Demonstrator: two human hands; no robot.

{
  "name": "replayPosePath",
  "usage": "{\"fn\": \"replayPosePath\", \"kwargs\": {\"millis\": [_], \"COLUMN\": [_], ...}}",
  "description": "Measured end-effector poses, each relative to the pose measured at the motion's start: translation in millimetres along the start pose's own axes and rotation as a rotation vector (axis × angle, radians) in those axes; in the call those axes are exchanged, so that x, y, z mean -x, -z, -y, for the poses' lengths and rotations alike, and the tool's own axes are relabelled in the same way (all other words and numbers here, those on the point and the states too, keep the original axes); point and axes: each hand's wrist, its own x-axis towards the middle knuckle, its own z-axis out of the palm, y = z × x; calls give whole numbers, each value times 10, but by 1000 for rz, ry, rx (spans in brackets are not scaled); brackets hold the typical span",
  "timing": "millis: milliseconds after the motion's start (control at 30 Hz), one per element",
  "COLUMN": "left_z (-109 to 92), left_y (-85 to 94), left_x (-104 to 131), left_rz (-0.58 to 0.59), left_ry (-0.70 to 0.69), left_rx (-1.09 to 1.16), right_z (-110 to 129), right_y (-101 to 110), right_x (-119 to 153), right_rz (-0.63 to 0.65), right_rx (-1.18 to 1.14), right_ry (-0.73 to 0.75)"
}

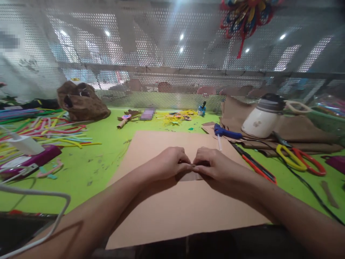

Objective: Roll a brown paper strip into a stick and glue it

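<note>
Pipe cleaners [72, 126] lay in a loose heap well left of the sheet [167, 212]. White charger [27, 144] sat on that side too, on a purple case [51, 156]. White cable [63, 196] looped left of the sheet, nearer the person. Brown bag [83, 104] stood beyond the sheet, to the left; brown twist [125, 120] lay just past its far left corner. Yellow scraps [178, 118] were spread beyond the far edge. Left hand [171, 162] was over mid-sheet, thumb and fingers pinched on the brown piece [185, 177]. That piece was at the middle of the sheet, mostly under the fingers. Blue bottle [201, 109] stood beyond the far edge. Right hand [212, 162], also over mid-sheet, was clamped on the same piece, fingertips just beside the left's. Blue glue gun [228, 133] lay at the sheet's far right corner, knife [256, 166] along its right edge. White jar [260, 120] leaned right of the sheet, by folded brown paper [304, 127]. Scissors [295, 153] lay farther right of the sheet, handles yellow and orange.
</note>
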Motion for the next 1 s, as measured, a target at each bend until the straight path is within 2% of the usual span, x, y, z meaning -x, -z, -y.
{"fn": "replayPosePath", "kwargs": {"millis": [167, 300, 500, 700, 1000], "left_z": [21, -22, 8, 60, -27], "left_y": [-44, -69, -100, -125, -47], "left_x": [-19, 11, -14, -37, 13], "left_rz": [-50, -65, -52, -61, -35], "left_ry": [-109, -148, -134, -147, -153], "left_rx": [-205, -297, -250, -188, -245], "right_z": [-37, -4, 53, -36, -29], "right_y": [-16, 18, 55, 23, 35], "right_x": [-10, 31, 30, 58, 159], "right_rz": [-38, -14, 7, -7, -43], "right_rx": [23, 42, 64, 49, 112], "right_ry": [34, 58, 70, 110, 115]}}
